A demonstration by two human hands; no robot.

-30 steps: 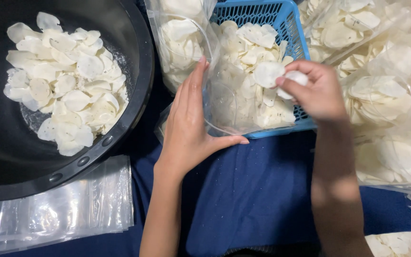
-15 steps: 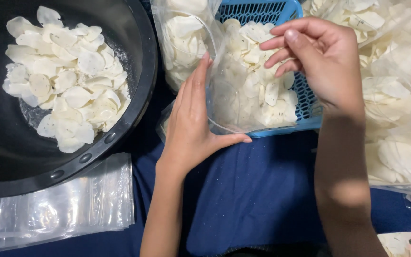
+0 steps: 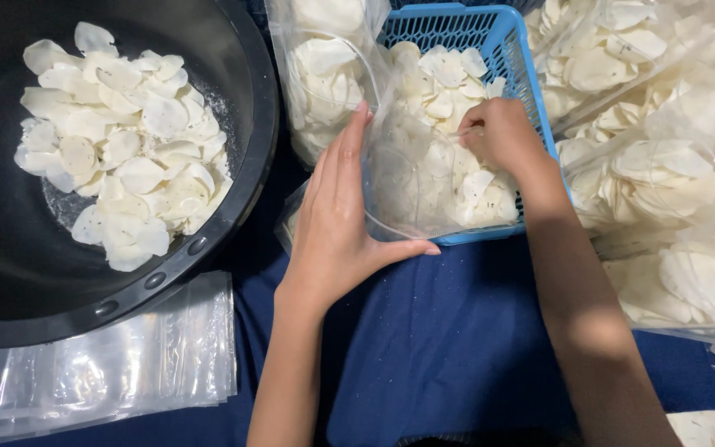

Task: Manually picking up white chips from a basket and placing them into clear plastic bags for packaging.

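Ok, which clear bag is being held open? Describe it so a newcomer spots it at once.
Find the blue basket of white chips at top centre. The bag stands at its front edge, between the left hand and right hand. Unlike the filled bags around, it is open.

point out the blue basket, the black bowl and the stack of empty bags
blue basket [image 3: 513,40]: head view, right wall near the top rim
black bowl [image 3: 251,99]: head view, right side of the rim
stack of empty bags [image 3: 117,364]: head view, middle of the top bag
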